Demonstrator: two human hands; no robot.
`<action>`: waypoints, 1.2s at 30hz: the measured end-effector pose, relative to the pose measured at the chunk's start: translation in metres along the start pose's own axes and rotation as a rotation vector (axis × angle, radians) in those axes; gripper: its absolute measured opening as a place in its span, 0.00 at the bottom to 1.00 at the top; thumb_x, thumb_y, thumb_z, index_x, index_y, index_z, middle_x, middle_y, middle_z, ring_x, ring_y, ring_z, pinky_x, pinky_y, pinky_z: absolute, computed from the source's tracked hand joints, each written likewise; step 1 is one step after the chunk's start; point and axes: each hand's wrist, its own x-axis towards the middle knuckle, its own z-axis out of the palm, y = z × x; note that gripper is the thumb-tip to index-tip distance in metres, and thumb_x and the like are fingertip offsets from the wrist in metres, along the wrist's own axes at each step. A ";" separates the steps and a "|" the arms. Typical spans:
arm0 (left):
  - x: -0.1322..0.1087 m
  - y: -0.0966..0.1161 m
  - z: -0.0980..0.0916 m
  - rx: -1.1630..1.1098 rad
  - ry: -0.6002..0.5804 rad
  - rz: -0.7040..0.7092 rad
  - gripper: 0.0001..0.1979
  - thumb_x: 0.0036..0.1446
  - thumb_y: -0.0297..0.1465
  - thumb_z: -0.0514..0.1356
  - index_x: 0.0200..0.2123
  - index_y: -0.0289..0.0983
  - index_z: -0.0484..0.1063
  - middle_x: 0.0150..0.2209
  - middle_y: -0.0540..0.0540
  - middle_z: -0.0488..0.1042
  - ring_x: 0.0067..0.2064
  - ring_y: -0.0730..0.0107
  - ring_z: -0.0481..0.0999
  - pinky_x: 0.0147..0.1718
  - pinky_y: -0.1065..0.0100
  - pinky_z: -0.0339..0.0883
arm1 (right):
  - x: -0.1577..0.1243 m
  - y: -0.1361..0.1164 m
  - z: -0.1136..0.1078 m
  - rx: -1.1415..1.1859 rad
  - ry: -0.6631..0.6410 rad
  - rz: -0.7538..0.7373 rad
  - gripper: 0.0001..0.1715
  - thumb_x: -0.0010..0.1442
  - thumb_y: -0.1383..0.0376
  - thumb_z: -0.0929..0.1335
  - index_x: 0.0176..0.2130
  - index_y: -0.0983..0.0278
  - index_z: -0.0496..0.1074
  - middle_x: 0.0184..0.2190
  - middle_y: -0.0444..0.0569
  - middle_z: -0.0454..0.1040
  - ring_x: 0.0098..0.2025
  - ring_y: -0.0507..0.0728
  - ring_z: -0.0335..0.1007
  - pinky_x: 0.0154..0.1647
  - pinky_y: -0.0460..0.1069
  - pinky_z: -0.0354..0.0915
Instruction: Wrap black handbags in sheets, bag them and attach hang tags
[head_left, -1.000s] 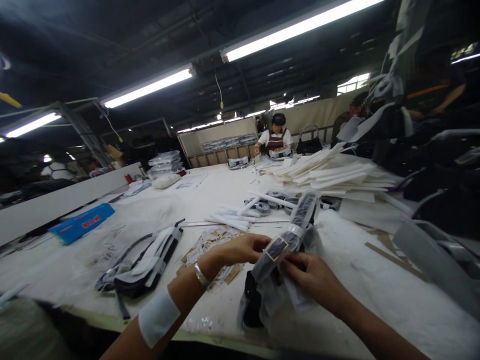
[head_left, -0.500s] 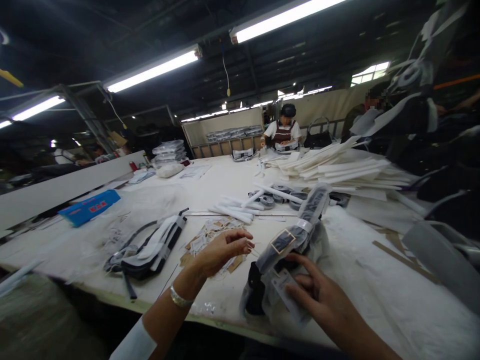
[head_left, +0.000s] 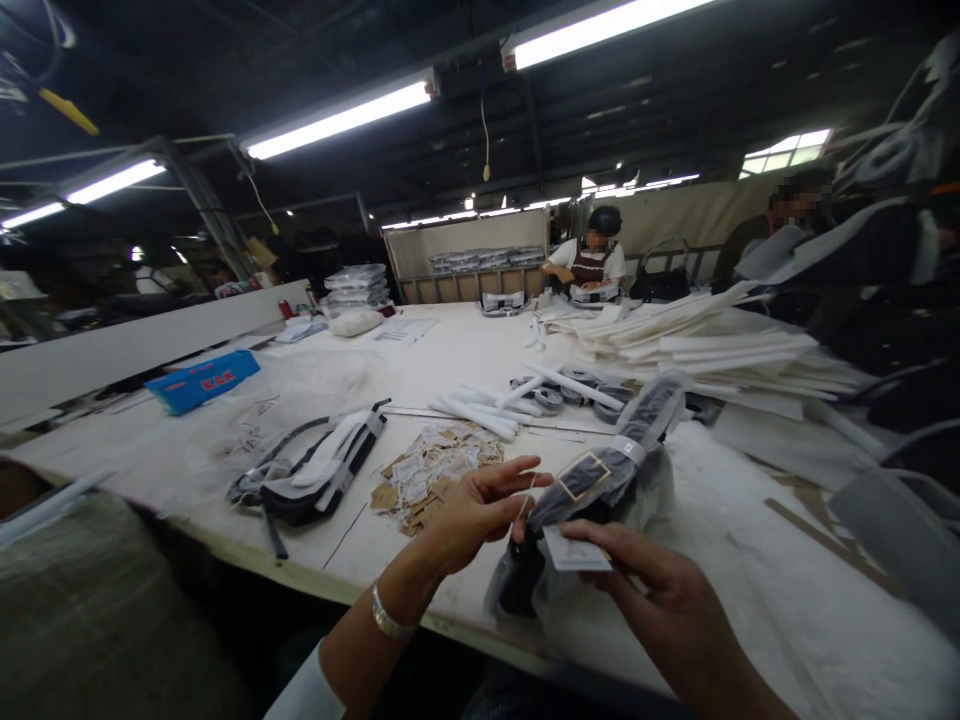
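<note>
A white hang tag (head_left: 576,552) is pinched between the thumb and fingers of my right hand (head_left: 660,590). My left hand (head_left: 480,510) holds the tag's thin string (head_left: 531,495), which loops around its curved fingers. Just behind both hands lies a dark handbag (head_left: 517,580) in clear plastic. Its padded, wrapped strap (head_left: 645,415) carries a gold rectangular buckle (head_left: 583,476) and a white band. To the left of my left hand is a pile of tags (head_left: 427,470), white and brown with strings. Part of the bag is hidden by my hands.
A black and white bag (head_left: 322,470) lies at the left, near a blue box (head_left: 202,380). White rolls (head_left: 480,410) and a stack of white sheets (head_left: 697,340) lie farther back. Across the table (head_left: 450,325) a person (head_left: 592,262) works on another bag.
The tag in my right hand has lifted off the bag and turned flatter. My left hand has come right, closer to the tag, with the string. The whole view has shifted slightly.
</note>
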 end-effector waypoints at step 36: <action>-0.056 0.018 0.039 1.193 0.275 0.990 0.26 0.63 0.19 0.59 0.63 0.40 0.64 0.38 0.48 0.78 0.38 0.71 0.75 0.41 0.69 0.73 | 0.035 -0.002 -0.010 -0.617 0.170 -0.539 0.15 0.66 0.68 0.66 0.51 0.60 0.75 0.51 0.48 0.78 0.51 0.56 0.77 0.54 0.47 0.71</action>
